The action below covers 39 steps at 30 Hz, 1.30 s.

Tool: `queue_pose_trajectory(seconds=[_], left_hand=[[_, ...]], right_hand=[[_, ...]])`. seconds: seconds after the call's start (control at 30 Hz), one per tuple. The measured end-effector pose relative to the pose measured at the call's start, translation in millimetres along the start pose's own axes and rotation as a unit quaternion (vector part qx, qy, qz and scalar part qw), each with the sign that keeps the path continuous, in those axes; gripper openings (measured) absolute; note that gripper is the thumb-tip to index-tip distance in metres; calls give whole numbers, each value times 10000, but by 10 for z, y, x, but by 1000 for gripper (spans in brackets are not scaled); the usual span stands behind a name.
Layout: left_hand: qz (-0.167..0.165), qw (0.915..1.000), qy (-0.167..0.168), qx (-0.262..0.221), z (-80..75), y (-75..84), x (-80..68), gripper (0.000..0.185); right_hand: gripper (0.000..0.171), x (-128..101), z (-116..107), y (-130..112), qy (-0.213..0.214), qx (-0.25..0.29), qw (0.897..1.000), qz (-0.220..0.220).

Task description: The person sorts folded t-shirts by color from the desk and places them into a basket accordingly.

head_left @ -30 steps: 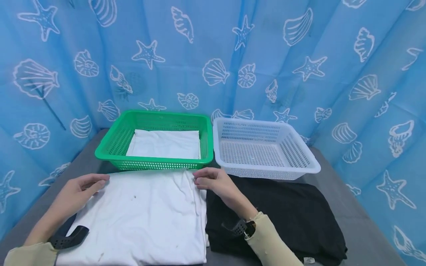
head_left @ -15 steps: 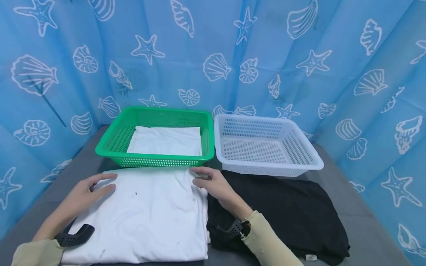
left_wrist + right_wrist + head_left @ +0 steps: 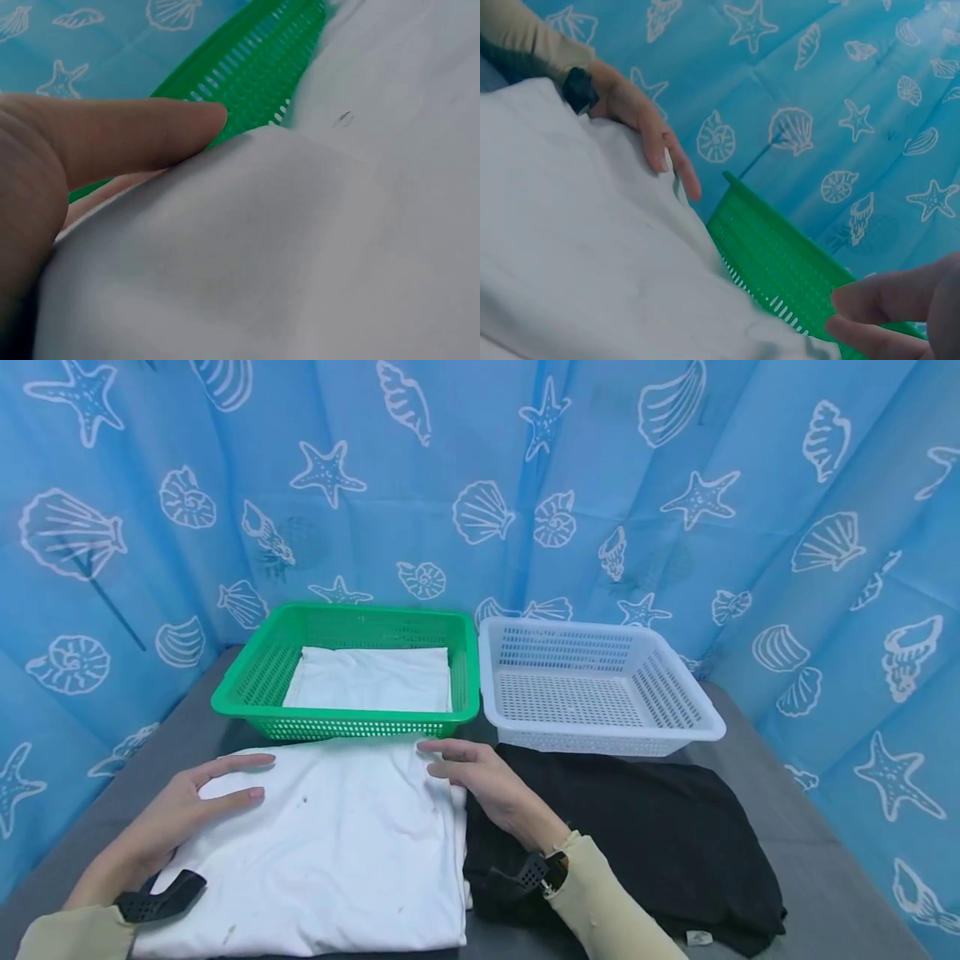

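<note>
left hand [image 3: 176,814]: relaxed, unclenched, at ten o'clock on the white cloth [image 3: 330,852]
right hand [image 3: 491,777]: loose, pinching nothing we can see, near one o'clock
white cloth: before us — soft, limp, probably light; we'd pinch both far corners
green basket [image 3: 345,713]: twelve o'clock, just beyond

Curtained-off work corner, kind of room unclear.
Blue seashell curtain [image 3: 480,435] across the upper frame; grey table [image 3: 795,847] below; green basket [image 3: 345,713] and white basket [image 3: 600,729] mid-frame.
</note>
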<state>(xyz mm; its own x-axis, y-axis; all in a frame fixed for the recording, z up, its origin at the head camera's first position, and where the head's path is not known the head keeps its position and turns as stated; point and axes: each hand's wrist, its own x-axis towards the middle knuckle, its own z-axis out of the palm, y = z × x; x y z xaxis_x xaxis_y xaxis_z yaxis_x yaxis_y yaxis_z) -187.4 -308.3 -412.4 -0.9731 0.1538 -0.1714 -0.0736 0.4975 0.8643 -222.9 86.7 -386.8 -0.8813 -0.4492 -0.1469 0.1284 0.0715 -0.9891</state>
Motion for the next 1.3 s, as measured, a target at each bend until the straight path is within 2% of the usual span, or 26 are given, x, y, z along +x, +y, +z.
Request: queue_pose_trajectory(seconds=[0.33, 0.6, 0.77, 0.9, 1.03, 1.17, 1.3], left_hand=[[253, 9995, 115, 145, 29, 35, -14, 64], [355, 9976, 536, 263, 26, 31, -17, 68], [281, 9967, 721, 241, 16, 20, -20, 70], [153, 9964, 803, 211, 7, 11, -23, 71], [-2, 9961, 836, 273, 14, 7, -24, 74], [45, 9956, 893, 291, 14, 23, -26, 73], [147, 9945, 979, 346, 9, 38, -32, 71]], right_hand=[[39, -11, 71, -1, -54, 682, 9976, 99], [36, -42, 178, -15, -93, 140, 9996, -213], [39, -46, 210, 2, -167, -86, 9995, -260], [39, -44, 241, 20, -198, -214, 9991, -315], [38, -59, 284, 13, -384, -220, 9972, -599], [38, -73, 278, -9, -462, -386, 9933, -984], [34, -71, 191, -68, -365, -706, 9920, -985]])
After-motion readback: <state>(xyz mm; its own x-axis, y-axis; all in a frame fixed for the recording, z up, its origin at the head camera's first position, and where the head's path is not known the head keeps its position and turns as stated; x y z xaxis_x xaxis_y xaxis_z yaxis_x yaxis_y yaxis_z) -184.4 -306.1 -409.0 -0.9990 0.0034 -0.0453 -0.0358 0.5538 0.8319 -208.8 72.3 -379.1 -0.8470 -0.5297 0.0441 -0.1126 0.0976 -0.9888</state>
